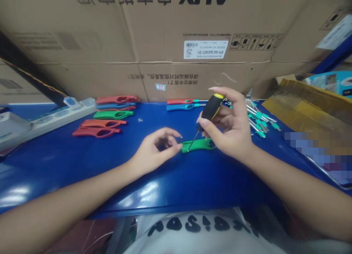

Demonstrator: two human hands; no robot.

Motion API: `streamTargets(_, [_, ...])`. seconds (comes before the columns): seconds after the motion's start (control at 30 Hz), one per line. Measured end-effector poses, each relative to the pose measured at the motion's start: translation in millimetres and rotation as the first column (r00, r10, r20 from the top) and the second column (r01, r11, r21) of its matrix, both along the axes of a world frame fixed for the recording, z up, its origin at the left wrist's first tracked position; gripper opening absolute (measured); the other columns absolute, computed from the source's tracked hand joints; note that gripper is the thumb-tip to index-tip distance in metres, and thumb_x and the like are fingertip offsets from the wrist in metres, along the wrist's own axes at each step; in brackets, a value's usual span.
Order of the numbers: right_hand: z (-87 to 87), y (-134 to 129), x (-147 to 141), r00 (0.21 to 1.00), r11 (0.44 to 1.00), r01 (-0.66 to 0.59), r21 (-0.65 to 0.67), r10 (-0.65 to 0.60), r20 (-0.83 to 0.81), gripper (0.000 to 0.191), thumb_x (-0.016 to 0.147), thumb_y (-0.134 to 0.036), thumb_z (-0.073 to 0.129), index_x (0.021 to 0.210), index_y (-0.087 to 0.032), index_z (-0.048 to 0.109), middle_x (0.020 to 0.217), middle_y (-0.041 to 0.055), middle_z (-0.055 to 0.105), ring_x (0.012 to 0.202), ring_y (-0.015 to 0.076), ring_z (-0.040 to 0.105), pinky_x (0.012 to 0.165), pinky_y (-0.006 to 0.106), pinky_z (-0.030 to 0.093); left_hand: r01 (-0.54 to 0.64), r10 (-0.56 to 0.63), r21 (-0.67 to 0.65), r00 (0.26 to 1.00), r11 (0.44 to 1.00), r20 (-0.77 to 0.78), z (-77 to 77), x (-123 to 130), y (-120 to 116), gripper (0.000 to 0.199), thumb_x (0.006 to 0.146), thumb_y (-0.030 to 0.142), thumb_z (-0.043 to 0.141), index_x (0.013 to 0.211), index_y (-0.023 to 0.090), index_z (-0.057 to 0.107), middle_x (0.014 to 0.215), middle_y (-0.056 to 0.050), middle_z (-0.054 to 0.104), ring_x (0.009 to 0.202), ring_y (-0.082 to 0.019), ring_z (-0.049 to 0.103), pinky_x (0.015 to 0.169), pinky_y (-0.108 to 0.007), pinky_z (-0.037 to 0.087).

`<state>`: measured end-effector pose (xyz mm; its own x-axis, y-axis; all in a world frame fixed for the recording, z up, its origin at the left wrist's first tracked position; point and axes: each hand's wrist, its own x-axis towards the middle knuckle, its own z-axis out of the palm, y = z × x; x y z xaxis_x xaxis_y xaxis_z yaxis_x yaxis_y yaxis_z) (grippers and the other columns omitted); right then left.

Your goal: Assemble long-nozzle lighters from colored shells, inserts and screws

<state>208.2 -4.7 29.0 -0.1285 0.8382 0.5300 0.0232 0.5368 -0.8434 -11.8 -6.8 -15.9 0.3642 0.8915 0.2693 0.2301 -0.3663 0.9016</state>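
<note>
My right hand [231, 125] grips a black and yellow screwdriver [211, 108], tilted with its tip down on the left part of a green lighter-shaped plastic handle [199, 145]. That handle lies on the blue table [165, 180]. My left hand [159, 149] is at the handle's left end, thumb and forefinger curved and a little apart, the thumb tip touching or very near the end. Nothing shows between its fingers.
Red, blue, green and orange handles [110, 115] lie at the left beside a white power strip [66, 116] and tiny screws [140, 120]. Red and blue lighters [183, 107] lie behind. Metal rods with green parts [258, 116] and yellow-taped packaging [308, 118] are at right. Cardboard [165, 26] stands behind.
</note>
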Motion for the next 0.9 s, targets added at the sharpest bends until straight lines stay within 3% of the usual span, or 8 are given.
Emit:
streamTargets(0.07, [-1.1, 4, -1, 0.998, 0.999, 0.046, -0.008, -0.046, -0.042, 0.062, 0.079, -0.034, 0.082, 0.131, -0.035, 0.047, 0.085, -0.0029, 0.067, 0.062, 0.0145, 0.066, 0.05, 0.025, 0.057, -0.042, 0.044, -0.048, 0.998, 0.998, 0.039, -4.7, -2, 5, 0.017, 0.094, 0.03, 0.063, 0.107, 0.018, 0.06, 0.063, 0.007, 0.051, 0.057, -0.01, 0.052, 0.063, -0.024, 0.044])
streamTargets(0.13, [-3.8, 8, -3, 0.996, 0.998, 0.067, 0.008, -0.066, -0.064, 0.061, 0.081, -0.036, 0.081, 0.131, -0.037, 0.046, 0.085, -0.0032, 0.067, 0.063, 0.015, 0.067, 0.052, 0.026, 0.059, -0.076, 0.076, -0.035, 0.997, 0.997, 0.007, -9.7, -5, 9, 0.017, 0.097, 0.028, 0.058, 0.11, 0.019, 0.059, 0.065, 0.007, 0.048, 0.057, -0.01, 0.05, 0.061, -0.024, 0.042])
streamTargets(0.23, [-9.1, 10, -5, 0.997, 0.998, 0.055, 0.019, -0.054, -0.058, 0.061, 0.082, -0.036, 0.08, 0.132, -0.037, 0.046, 0.088, -0.0023, 0.067, 0.067, 0.0163, 0.069, 0.055, 0.028, 0.061, -0.073, 0.08, 0.073, 0.992, 0.995, -0.102, -13.4, -7, 11, 0.023, 0.095, 0.026, 0.059, 0.116, 0.019, 0.061, 0.086, -0.001, 0.061, 0.079, -0.015, 0.06, 0.074, -0.027, 0.048])
streamTargets(0.33, [-12.8, 11, -7, 0.997, 0.999, 0.039, 0.003, -0.039, -0.062, 0.061, 0.081, -0.035, 0.081, 0.131, -0.036, 0.047, 0.089, -0.0017, 0.068, 0.069, 0.017, 0.07, 0.056, 0.029, 0.062, 0.026, 0.026, 0.207, 0.969, 0.978, -0.245, -11.8, -6, 9, 0.032, 0.089, 0.023, 0.065, 0.12, 0.02, 0.062, 0.111, -0.007, 0.067, 0.103, -0.022, 0.062, 0.095, -0.037, 0.048])
streamTargets(0.47, [-14.9, 10, -7, 0.999, 1.0, 0.015, -0.005, -0.015, -0.051, 0.064, 0.078, -0.035, 0.083, 0.131, -0.034, 0.047, 0.091, -0.0017, 0.069, 0.072, 0.0163, 0.07, 0.06, 0.029, 0.062, 0.138, -0.029, 0.27, 0.928, 0.953, -0.372, -8.7, -1, 5, 0.037, 0.086, 0.023, 0.067, 0.123, 0.021, 0.062, 0.124, -0.009, 0.068, 0.118, -0.026, 0.059, 0.106, -0.044, 0.045])
streamTargets(0.9, [-21.9, 9, -4, 0.999, 0.996, -0.03, 0.087, 0.026, 0.046, 0.062, 0.081, -0.031, 0.081, 0.134, -0.033, 0.048, 0.096, 0.0007, 0.068, 0.081, 0.0189, 0.07, 0.065, 0.033, 0.063, 0.188, -0.054, 0.274, 0.9, 0.943, -0.432, -11.1, 1, 6, 0.031, 0.091, 0.03, 0.067, 0.122, 0.023, 0.063, 0.121, -0.007, 0.072, 0.112, -0.026, 0.063, 0.1, -0.043, 0.047])
